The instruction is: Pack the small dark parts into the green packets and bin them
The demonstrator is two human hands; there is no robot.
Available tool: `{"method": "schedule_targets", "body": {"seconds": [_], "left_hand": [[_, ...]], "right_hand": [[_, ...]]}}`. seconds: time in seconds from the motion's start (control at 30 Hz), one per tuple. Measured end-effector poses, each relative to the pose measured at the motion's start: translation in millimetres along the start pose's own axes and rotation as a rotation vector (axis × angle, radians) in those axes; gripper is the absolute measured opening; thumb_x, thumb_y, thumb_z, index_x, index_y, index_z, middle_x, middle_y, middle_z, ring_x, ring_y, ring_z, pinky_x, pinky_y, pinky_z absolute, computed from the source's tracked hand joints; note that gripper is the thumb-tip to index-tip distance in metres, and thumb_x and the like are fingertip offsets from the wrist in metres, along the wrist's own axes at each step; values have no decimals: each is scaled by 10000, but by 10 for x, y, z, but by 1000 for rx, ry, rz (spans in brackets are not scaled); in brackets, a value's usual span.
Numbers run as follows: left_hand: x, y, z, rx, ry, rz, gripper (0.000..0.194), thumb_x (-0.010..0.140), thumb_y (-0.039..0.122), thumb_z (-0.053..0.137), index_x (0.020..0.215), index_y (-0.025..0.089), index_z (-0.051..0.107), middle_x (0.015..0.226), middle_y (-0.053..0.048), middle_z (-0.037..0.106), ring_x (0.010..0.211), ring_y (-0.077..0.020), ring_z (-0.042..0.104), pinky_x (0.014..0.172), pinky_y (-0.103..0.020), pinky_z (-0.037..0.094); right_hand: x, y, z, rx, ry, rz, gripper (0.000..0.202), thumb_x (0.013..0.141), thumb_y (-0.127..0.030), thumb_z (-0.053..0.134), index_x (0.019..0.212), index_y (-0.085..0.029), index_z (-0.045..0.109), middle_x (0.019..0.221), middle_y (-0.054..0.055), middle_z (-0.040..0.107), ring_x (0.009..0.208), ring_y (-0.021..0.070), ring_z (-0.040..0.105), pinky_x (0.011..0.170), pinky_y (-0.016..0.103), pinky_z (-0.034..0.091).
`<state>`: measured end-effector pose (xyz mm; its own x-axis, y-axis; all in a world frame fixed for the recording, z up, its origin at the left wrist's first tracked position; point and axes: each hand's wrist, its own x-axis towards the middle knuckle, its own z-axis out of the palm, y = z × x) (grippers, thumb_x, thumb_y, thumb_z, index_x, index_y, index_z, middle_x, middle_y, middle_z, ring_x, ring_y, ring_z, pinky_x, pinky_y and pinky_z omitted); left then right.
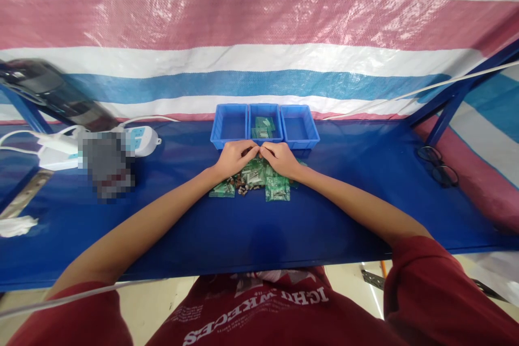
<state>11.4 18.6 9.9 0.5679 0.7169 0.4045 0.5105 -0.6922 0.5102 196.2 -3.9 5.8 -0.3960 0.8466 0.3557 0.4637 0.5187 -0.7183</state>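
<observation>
My left hand (pixel 235 159) and my right hand (pixel 281 159) meet at the fingertips just in front of the blue bins. Both have their fingers curled and closed; whatever lies between them is hidden. Beneath and in front of them is a pile of small green clear packets (pixel 278 190) with silvery pieces inside. Loose brown and metallic little parts (pixel 243 188) are mixed into the pile, and another packet (pixel 224 189) lies at its left edge. Behind the hands, the middle blue bin (pixel 263 107) contains a few green packets (pixel 263 127).
A left blue bin (pixel 231 121) and a right blue bin (pixel 299 121) flank the middle one. Power strips (pixel 141 140) with white cables and a blurred-out dark object (pixel 108 165) occupy the left of the blue table (pixel 259 238). Glasses (pixel 440 166) rest at the right.
</observation>
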Motion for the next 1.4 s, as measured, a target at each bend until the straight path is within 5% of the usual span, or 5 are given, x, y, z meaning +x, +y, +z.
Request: {"method": "schedule_targets", "body": {"seconds": [1.4], "left_hand": [[17, 18, 10, -21, 26, 27, 365, 942, 370, 421, 776, 139, 650, 675, -11, 617, 585, -105, 514, 592, -232, 359]], "right_hand": [[-5, -6, -23, -33, -1, -2, 337, 944, -280, 388, 681, -143, 550, 574, -20, 480, 553, 100, 439, 595, 238, 288]]}}
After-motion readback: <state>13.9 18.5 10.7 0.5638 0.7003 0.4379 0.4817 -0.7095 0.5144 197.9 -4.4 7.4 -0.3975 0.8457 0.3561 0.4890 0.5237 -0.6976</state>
